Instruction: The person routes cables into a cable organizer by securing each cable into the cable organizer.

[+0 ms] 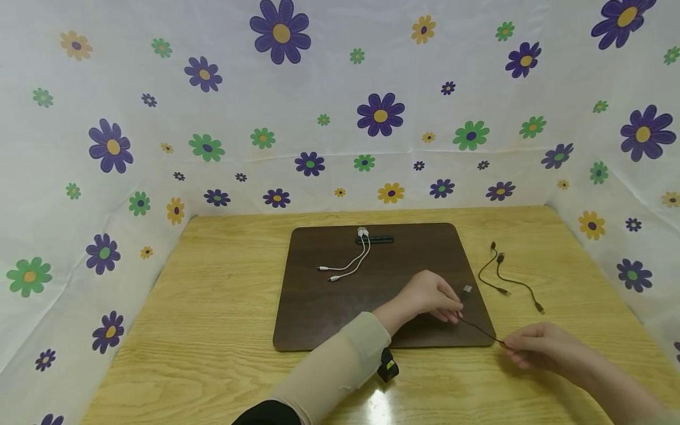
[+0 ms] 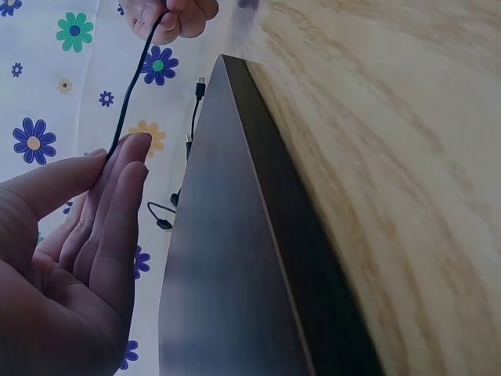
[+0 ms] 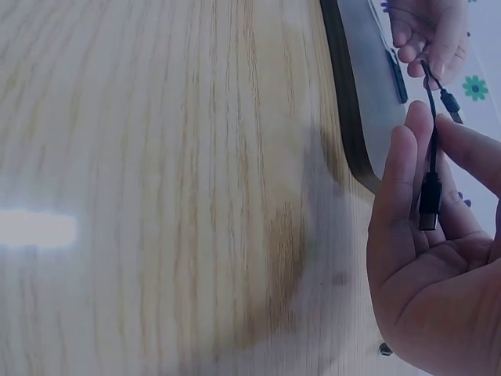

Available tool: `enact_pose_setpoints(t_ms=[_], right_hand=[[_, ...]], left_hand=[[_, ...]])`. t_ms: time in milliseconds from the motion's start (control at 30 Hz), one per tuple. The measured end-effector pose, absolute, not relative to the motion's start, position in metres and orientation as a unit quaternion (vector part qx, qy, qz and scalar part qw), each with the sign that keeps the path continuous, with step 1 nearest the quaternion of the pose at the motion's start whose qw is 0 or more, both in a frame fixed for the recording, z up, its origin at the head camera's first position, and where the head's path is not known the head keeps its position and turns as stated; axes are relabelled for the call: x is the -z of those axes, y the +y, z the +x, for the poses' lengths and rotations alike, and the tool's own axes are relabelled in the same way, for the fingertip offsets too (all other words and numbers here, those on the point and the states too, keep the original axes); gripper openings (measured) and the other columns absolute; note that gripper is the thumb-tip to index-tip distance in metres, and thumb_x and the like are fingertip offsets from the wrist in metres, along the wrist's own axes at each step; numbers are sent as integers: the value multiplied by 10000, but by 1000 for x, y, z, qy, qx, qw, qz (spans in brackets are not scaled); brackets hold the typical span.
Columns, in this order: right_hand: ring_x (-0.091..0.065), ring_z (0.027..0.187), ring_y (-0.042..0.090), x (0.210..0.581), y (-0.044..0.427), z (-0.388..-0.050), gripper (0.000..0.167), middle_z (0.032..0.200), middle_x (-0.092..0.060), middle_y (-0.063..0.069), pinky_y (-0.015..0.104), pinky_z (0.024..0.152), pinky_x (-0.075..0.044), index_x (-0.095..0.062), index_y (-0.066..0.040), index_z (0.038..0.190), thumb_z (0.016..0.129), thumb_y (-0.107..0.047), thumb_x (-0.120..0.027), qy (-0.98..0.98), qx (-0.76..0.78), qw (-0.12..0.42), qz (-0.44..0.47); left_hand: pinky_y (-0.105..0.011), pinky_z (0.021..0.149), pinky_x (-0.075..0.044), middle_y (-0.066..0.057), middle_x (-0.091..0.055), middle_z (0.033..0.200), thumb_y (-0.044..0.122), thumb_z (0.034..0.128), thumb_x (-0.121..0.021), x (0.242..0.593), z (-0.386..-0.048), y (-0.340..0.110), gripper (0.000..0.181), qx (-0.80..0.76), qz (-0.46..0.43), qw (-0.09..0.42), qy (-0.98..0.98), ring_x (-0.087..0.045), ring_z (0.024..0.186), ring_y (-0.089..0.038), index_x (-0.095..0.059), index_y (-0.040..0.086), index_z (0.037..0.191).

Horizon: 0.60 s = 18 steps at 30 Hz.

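Observation:
A short black USB cable (image 1: 479, 326) stretches between my two hands above the right front part of a dark brown board (image 1: 324, 319). My left hand (image 1: 432, 295) pinches it between thumb and fingers near one end, whose metal USB plug (image 1: 467, 289) sticks up past the fingers. My right hand (image 1: 547, 351) pinches the cable beyond the board's front right corner. In the right wrist view, the small black connector (image 3: 430, 200) at this end hangs over the right palm. The left wrist view shows the cable (image 2: 127, 94) slightly bowed between both hands.
Two more black cables (image 1: 516, 283) lie on the wooden table (image 1: 212, 295) right of the board. At the board's back, two white cables (image 1: 357, 260) have their plugs by a slim black bar (image 1: 381, 239). Flowered cloth (image 1: 329, 77) surrounds the table's back and sides.

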State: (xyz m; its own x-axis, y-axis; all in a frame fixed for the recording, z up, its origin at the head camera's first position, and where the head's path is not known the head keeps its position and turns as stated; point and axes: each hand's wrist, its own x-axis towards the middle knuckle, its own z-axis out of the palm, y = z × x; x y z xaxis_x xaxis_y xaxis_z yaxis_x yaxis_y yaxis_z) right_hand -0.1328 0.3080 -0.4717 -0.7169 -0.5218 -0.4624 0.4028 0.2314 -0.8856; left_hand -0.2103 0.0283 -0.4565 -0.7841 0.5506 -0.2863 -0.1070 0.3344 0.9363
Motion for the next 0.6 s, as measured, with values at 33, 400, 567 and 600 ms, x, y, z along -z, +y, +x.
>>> enact_pose_setpoints(t_ms=[33, 400, 567, 600], right_hand=[[-729, 825, 1, 471, 307, -133, 268, 933, -794, -95, 180, 792, -622, -805, -93, 1067, 1105, -127, -542, 689, 619, 374, -41], [-730, 811, 7, 468, 294, -145, 273, 921, -793, -99, 185, 769, -619, -808, -99, 1057, 1100, -111, -538, 698, 612, 366, -62], [-739, 819, 19, 467, 289, -150, 248, 921, -787, -95, 197, 772, -621, -789, -63, 1086, 1099, -117, -548, 711, 601, 358, -63], [-740, 819, 21, 466, 288, -151, 243, 920, -786, -93, 199, 772, -622, -786, -54, 1090, 1098, -119, -552, 713, 600, 358, -61]], left_hand=[[-324, 661, -662, -183, -818, 863, 40, 971, -763, 456, -211, 27, 126, -558, 145, 295, 762, -811, 736, -266, -820, -69, 999], [-312, 647, -660, -187, -815, 852, 33, 968, -763, 461, -219, 15, 118, -566, 135, 290, 760, -810, 714, -246, -819, -70, 981], [-317, 654, -662, -191, -816, 865, 34, 968, -762, 461, -223, 10, 127, -566, 135, 285, 761, -814, 724, -246, -815, -77, 999], [-319, 656, -663, -192, -817, 867, 33, 967, -763, 461, -224, 8, 127, -567, 134, 285, 761, -814, 723, -244, -815, -78, 999]])
